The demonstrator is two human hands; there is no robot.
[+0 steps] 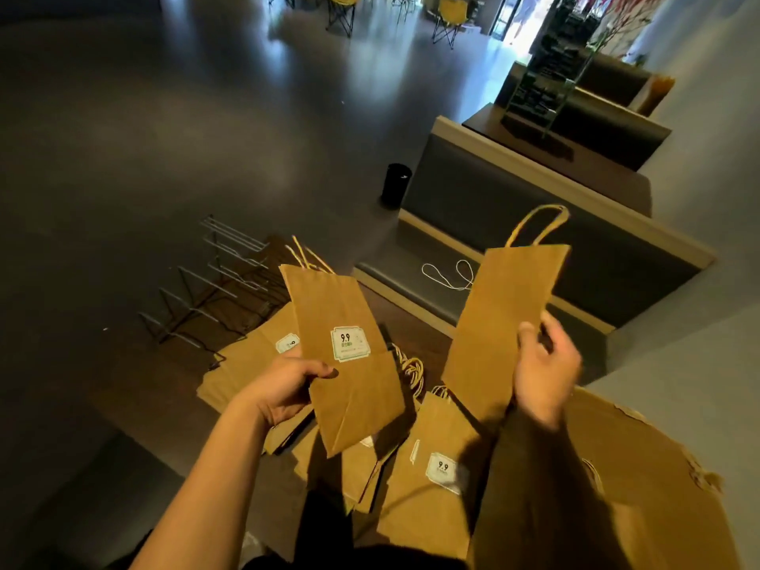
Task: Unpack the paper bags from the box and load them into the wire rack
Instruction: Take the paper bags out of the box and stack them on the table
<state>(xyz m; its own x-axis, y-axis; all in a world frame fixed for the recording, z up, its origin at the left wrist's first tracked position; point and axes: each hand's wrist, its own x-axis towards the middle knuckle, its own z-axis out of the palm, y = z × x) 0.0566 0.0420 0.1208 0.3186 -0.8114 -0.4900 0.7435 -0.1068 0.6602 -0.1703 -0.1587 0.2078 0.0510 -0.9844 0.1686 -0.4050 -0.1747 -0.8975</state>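
Left hand [288,388] pinches a stickered paper bag [349,355]; right hand [543,372] grips a plain-faced bag [506,322] upright. Wire rack [214,290] sits on the floor beyond, more bags piled below.

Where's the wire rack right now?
Head view, left of centre: the wire rack stands on the floor beyond the left hand, beside the pile of paper bags.

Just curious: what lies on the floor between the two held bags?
Head view: loose brown paper bags with twisted cord handles, piled on the dark floor.

Obscured and cropped items
Cardboard box [641,466] is cropped at the lower right; sticker [348,344] small print is unreadable.
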